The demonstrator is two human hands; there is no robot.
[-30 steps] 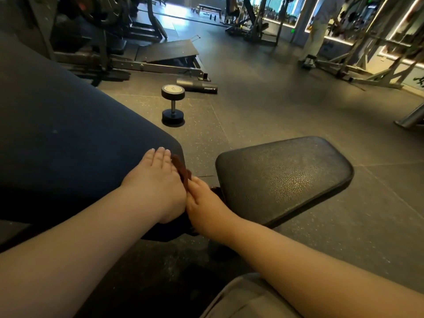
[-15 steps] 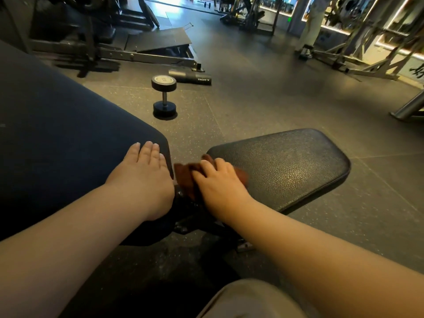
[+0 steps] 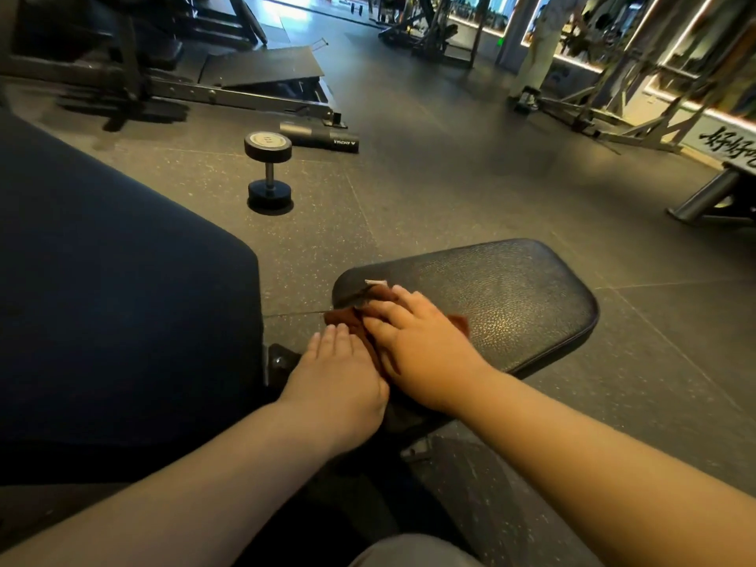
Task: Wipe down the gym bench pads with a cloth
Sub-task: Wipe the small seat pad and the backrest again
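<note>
Pressing our right hand [image 3: 425, 349] flat on the brown cloth [image 3: 347, 319], fingers spread and straight, gripping nothing. Cloth lies bunched on the left end of the seat pad [image 3: 511, 304], a black textured surface. One edge hangs past the pad's rim, with a white tag [image 3: 375, 282] at its far side. Our left hand [image 3: 339, 378] sits just beside the right, fingers straight and together, over the gap between seat pad and the big dark back pad [image 3: 122, 300]. Whether it touches the cloth, we cannot tell. Dumbbell [image 3: 268, 169] stands upright on the floor [image 3: 450, 190] beyond.
</note>
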